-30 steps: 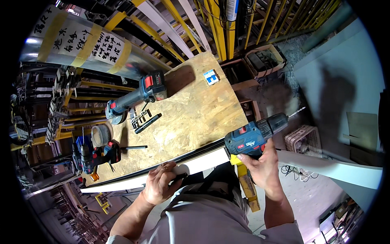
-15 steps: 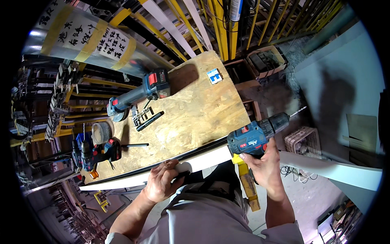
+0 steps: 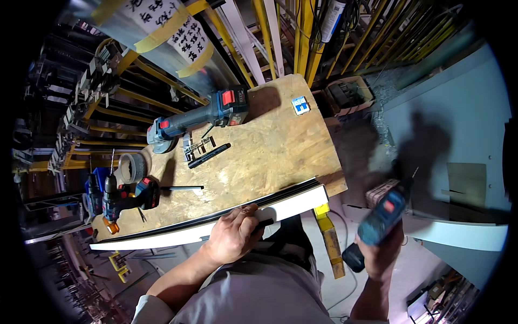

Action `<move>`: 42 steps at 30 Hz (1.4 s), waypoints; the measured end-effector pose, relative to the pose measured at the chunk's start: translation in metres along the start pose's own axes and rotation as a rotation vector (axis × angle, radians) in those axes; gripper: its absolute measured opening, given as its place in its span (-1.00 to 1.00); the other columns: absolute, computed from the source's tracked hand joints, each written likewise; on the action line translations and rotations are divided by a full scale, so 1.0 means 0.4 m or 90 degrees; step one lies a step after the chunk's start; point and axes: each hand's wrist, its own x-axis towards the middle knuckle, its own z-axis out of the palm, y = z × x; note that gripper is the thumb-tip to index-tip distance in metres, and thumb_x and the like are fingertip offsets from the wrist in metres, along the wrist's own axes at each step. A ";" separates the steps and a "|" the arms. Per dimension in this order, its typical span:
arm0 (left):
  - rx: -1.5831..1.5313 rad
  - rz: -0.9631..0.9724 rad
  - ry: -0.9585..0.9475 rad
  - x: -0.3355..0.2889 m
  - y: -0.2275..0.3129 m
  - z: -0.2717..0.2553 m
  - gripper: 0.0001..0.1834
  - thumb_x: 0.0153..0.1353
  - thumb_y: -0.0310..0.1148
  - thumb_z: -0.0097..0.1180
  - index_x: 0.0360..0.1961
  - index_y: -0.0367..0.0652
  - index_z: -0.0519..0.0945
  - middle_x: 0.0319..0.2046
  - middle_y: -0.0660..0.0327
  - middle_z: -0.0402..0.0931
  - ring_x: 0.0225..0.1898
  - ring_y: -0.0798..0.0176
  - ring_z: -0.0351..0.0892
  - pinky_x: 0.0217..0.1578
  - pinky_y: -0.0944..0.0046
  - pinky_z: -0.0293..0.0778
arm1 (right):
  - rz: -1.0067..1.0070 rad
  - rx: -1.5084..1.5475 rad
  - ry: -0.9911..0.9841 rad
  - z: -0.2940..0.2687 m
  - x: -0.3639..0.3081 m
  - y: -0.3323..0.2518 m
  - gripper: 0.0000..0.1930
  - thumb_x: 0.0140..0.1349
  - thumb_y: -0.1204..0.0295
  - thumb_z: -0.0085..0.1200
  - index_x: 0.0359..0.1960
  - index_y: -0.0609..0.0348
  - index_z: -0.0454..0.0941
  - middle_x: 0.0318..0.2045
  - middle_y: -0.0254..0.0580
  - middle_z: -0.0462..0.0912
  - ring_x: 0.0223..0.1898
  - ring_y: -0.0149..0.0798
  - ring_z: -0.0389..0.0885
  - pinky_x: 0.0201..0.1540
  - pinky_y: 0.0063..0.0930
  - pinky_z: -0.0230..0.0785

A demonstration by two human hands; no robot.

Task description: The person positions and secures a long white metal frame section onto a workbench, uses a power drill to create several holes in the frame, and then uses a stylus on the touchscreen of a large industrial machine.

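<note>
A long profile (image 3: 297, 201), white on its near face with black grooves on top, lies along the near edge of a wooden board. Curled over its near side is my left hand (image 3: 231, 237), closed on a dark strip (image 3: 265, 222) whose end juts out to the right of the fingers; the rest of the strip is hidden. My right hand (image 3: 382, 254) grips the handle of a blue cordless drill (image 3: 382, 218). Drill and hand are off the board's right end, blurred by motion, with the thin bit pointing up and away.
An angle grinder (image 3: 186, 121), black pen-like tool (image 3: 209, 155), metal clips (image 3: 197, 147), a tape roll (image 3: 132, 168), another drill (image 3: 121, 200) and a blue-white box (image 3: 300, 105) lie on the board (image 3: 253, 146). Racks of yellow bars (image 3: 310, 38) stand behind; a yellow support (image 3: 329, 243) stands nearby.
My right hand has swung the drill rightward and nearer to me, away from the profile's end. My left hand has shifted right along the profile. The view has turned slightly.
</note>
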 end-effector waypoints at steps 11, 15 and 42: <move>-0.031 0.009 0.037 0.001 -0.011 0.025 -0.63 0.09 -0.42 0.44 -0.24 -0.31 0.46 -0.04 -0.28 0.65 -0.15 -0.22 0.71 -0.10 -0.01 0.67 | 0.301 0.372 -0.208 -0.062 -0.257 -0.275 -0.42 0.47 0.20 0.08 0.41 0.28 0.39 0.19 0.09 0.63 0.15 -0.11 0.68 0.28 -0.17 0.51; -0.034 0.013 0.062 -0.016 -0.023 0.031 -0.60 0.06 -0.44 0.46 -0.24 -0.31 0.44 -0.03 -0.27 0.64 -0.18 -0.21 0.71 -0.12 -0.02 0.66 | 0.100 -0.150 -0.359 0.003 -0.260 -0.399 -0.41 0.39 0.38 0.26 0.41 0.32 0.41 0.12 -0.01 0.72 0.11 -0.21 0.72 0.19 -0.35 0.54; -0.022 0.037 0.054 -0.003 -0.031 0.029 -0.69 0.00 -0.47 0.38 -0.34 -0.34 0.46 -0.08 -0.32 0.64 -0.15 -0.20 0.72 -0.04 0.00 0.68 | 0.000 -0.184 -0.472 0.098 -0.127 -0.414 -0.17 0.19 0.46 0.45 0.47 0.27 0.28 -0.02 -0.04 0.76 -0.09 -0.19 0.79 -0.03 -0.39 0.62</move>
